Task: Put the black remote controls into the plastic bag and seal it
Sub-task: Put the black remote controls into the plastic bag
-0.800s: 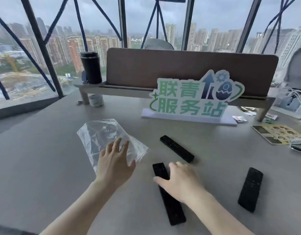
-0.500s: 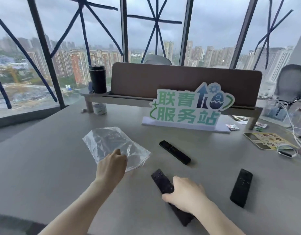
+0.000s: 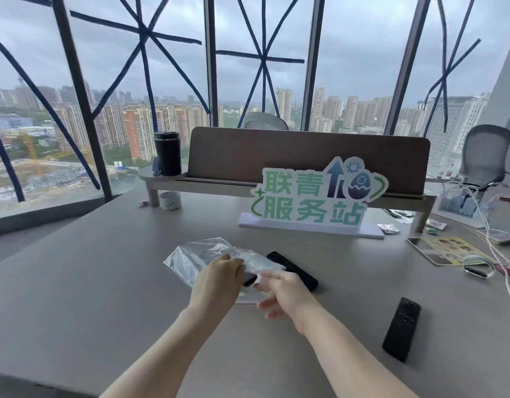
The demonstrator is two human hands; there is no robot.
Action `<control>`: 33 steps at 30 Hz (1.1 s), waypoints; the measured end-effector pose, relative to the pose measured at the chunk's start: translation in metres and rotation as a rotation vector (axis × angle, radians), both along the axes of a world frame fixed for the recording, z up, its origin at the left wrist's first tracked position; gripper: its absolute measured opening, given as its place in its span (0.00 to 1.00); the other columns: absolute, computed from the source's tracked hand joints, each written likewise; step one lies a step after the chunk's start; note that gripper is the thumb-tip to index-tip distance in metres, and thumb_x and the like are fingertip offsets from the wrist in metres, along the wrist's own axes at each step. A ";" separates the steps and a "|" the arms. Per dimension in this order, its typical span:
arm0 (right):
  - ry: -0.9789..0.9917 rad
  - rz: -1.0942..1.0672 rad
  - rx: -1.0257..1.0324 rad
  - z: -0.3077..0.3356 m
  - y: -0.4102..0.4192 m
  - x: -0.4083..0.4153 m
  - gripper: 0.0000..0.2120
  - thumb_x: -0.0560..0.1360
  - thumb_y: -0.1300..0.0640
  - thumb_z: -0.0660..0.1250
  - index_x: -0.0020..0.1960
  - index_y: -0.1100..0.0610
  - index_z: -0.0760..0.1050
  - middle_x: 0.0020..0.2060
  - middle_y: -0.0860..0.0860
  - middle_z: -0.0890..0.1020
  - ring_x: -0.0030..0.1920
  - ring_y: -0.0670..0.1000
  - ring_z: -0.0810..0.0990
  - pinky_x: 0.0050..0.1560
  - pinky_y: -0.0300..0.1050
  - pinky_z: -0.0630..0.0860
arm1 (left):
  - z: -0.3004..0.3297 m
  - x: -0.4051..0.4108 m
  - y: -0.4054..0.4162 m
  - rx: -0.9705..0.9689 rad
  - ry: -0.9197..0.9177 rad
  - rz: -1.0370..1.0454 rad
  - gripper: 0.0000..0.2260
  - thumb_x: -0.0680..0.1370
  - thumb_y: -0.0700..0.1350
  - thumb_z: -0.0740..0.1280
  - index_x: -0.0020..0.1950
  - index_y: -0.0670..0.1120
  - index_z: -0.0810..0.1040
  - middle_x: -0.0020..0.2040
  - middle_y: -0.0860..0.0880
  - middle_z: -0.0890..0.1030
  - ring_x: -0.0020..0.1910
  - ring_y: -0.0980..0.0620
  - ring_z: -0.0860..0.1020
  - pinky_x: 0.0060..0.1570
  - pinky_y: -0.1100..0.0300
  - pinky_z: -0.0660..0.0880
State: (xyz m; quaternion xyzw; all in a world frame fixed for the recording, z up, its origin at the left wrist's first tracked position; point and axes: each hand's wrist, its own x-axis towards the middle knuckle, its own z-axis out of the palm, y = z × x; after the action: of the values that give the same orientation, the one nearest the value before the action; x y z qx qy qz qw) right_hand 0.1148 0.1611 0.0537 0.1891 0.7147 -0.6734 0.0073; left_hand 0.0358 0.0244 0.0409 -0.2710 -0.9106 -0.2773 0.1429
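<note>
Fingers (image 3: 233, 264) of left hand (image 3: 216, 282) pinch plastic bag (image 3: 196, 254); right hand (image 3: 282, 294) loosely spread (blurred).

Black remote controls (image 3: 402, 328), clear plastic bag (image 3: 196, 255), grey table (image 3: 104, 282), green-lettered white sign (image 3: 314, 199).
</note>
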 end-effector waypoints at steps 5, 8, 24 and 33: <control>-0.041 -0.333 0.532 -0.023 0.057 0.013 0.11 0.74 0.58 0.61 0.42 0.52 0.82 0.38 0.49 0.87 0.30 0.52 0.80 0.34 0.46 0.76 | -0.008 -0.005 -0.007 0.003 -0.023 0.027 0.11 0.79 0.46 0.58 0.53 0.49 0.79 0.49 0.48 0.80 0.46 0.41 0.79 0.42 0.52 0.75; -0.146 -0.352 0.816 -0.039 0.086 0.000 0.17 0.77 0.51 0.59 0.64 0.53 0.76 0.60 0.53 0.81 0.56 0.57 0.80 0.52 0.47 0.75 | -0.012 -0.001 -0.010 0.032 -0.041 -0.003 0.17 0.79 0.46 0.58 0.66 0.56 0.72 0.56 0.50 0.80 0.50 0.42 0.80 0.46 0.51 0.76; -0.070 -0.237 0.191 -0.016 0.109 0.027 0.14 0.79 0.54 0.59 0.35 0.57 0.68 0.26 0.55 0.72 0.17 0.48 0.59 0.23 0.36 0.55 | -0.014 -0.006 0.019 0.124 -0.087 0.039 0.11 0.77 0.48 0.59 0.39 0.46 0.76 0.34 0.47 0.82 0.35 0.43 0.76 0.35 0.52 0.73; -0.055 -0.011 0.079 -0.003 0.078 0.049 0.15 0.79 0.47 0.62 0.47 0.59 0.78 0.27 0.51 0.75 0.21 0.47 0.62 0.21 0.36 0.57 | 0.021 0.017 0.083 0.215 -0.097 -0.087 0.11 0.77 0.48 0.60 0.42 0.48 0.81 0.36 0.47 0.83 0.37 0.45 0.79 0.37 0.55 0.74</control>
State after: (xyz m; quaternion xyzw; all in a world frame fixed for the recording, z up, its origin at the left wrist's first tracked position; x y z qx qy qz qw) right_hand 0.1633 0.2389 0.0512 0.2118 0.7390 -0.6393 0.0157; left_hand 0.0523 0.1079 0.0623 -0.2795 -0.8690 -0.3919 0.1146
